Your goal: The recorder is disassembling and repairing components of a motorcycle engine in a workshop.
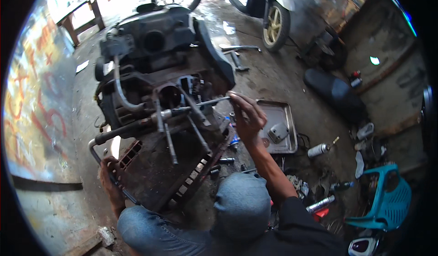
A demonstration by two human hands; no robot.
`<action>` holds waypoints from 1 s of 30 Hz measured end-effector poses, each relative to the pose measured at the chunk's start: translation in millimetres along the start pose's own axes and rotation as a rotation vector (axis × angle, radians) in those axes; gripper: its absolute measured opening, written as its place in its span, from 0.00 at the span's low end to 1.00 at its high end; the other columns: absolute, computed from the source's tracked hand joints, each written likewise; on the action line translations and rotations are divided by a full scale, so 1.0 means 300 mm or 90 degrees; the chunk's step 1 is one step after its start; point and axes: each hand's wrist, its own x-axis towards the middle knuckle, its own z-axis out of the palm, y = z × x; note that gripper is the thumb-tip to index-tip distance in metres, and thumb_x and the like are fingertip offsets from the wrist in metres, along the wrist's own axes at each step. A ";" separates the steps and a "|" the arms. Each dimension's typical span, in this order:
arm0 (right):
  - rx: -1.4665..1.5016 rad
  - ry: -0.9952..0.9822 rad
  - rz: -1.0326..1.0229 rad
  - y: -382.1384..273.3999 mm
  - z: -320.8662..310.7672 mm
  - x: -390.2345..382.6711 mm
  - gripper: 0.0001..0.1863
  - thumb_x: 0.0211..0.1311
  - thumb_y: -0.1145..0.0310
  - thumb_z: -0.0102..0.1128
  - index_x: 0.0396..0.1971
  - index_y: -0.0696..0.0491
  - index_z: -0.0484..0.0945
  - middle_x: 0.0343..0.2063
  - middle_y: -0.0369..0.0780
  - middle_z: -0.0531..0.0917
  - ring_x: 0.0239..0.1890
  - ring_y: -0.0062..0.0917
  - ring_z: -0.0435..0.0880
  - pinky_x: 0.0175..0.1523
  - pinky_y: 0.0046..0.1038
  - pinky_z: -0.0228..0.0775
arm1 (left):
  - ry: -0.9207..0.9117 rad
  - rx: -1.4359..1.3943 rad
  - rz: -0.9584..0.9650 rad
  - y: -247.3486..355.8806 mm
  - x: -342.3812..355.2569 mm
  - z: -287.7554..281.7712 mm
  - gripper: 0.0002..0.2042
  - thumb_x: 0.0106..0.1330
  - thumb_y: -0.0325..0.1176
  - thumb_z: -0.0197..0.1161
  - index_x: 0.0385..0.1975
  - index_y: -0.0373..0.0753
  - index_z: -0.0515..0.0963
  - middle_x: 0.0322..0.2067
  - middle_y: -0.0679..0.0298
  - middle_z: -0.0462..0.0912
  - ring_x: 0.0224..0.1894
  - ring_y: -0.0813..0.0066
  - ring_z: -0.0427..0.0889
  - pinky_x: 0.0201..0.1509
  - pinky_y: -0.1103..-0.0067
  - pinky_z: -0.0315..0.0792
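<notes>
A stripped scooter engine and frame (pixel 159 73) stands on the floor in front of me, with bare cylinder studs (pixel 169 142) sticking out toward me. My right hand (pixel 246 117) is shut on the end of a long metal socket wrench (pixel 191 109) whose far end sits on the engine by the studs. My left hand (pixel 109 174) grips the bent metal frame tube (pixel 98 144) at the lower left. My knees in jeans (pixel 242 206) fill the bottom of the picture.
A metal tray (pixel 285 110) holding a grey part (pixel 278 132) lies right of my right hand. Spray cans (pixel 318 149), a teal plastic stool (pixel 388 196), a black seat (pixel 335 92), wrenches (pixel 239 48) and a parked scooter's wheel (pixel 276 23) lie around. A painted wall runs along the left.
</notes>
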 end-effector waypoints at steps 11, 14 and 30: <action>0.014 0.009 -0.007 -0.016 0.001 0.000 0.17 0.56 0.84 0.72 0.45 0.53 0.86 0.42 0.41 0.88 0.40 0.29 0.90 0.40 0.27 0.83 | -0.061 -0.077 0.007 -0.015 0.006 -0.002 0.22 0.83 0.52 0.44 0.45 0.38 0.74 0.16 0.74 0.59 0.11 0.90 0.54 0.12 0.86 0.48; 0.002 0.003 0.007 0.006 -0.011 -0.005 0.15 0.58 0.85 0.70 0.44 0.54 0.84 0.42 0.42 0.88 0.39 0.29 0.90 0.39 0.27 0.82 | -0.067 -0.070 0.004 -0.015 0.002 -0.003 0.21 0.83 0.51 0.44 0.45 0.37 0.74 0.16 0.74 0.59 0.12 0.90 0.54 0.12 0.86 0.48; 0.072 0.078 0.765 0.019 -0.459 -0.584 0.09 0.75 0.67 0.61 0.45 0.57 0.81 0.36 0.38 0.87 0.34 0.20 0.88 0.34 0.21 0.77 | 0.200 -0.002 0.029 -0.018 0.053 -0.258 0.30 0.74 0.49 0.58 0.70 0.39 0.66 0.50 0.60 0.79 0.48 0.65 0.80 0.56 0.67 0.75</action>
